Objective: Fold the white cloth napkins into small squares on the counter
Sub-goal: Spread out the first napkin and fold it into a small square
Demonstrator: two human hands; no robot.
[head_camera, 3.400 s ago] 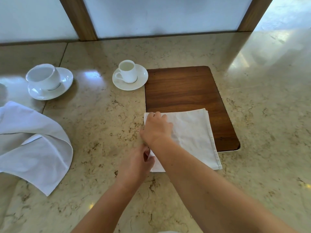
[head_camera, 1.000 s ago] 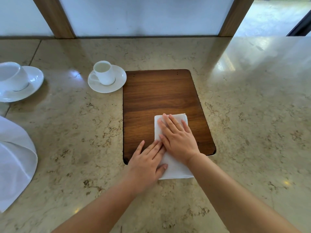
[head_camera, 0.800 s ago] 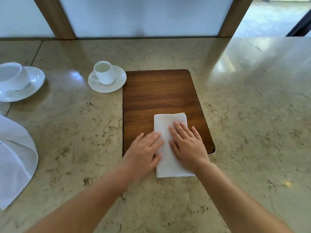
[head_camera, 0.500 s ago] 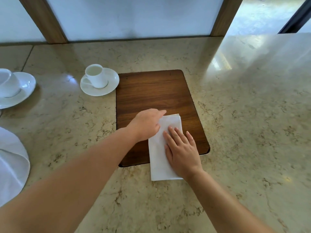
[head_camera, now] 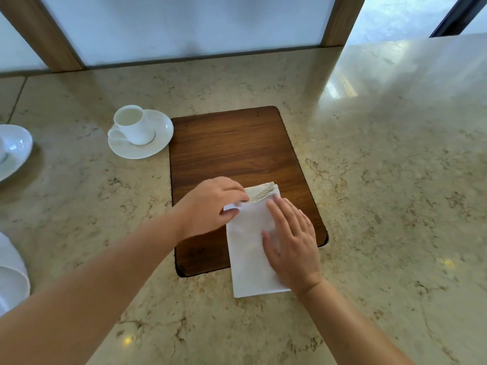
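Observation:
A white cloth napkin (head_camera: 247, 256), folded into a narrow strip, lies partly on the dark wooden board (head_camera: 232, 148) and partly on the marble counter (head_camera: 382, 206). My left hand (head_camera: 210, 206) pinches the strip's far left corner and lifts the far end, so its layered edges show. My right hand (head_camera: 292, 243) lies flat with straight fingers on the strip's right side, pressing it down. Another white napkin (head_camera: 10, 275) lies unfolded at the left edge, mostly out of frame.
A small white cup on a saucer (head_camera: 139, 133) stands just left of the board's far corner. A second saucer (head_camera: 13, 151) is cut off at the left edge. A wall with wooden posts runs along the back.
The napnkin went from a wide rectangle to a narrow strip. In the last half second my left hand took hold of the far corner and raised it; my right hand stayed pressing.

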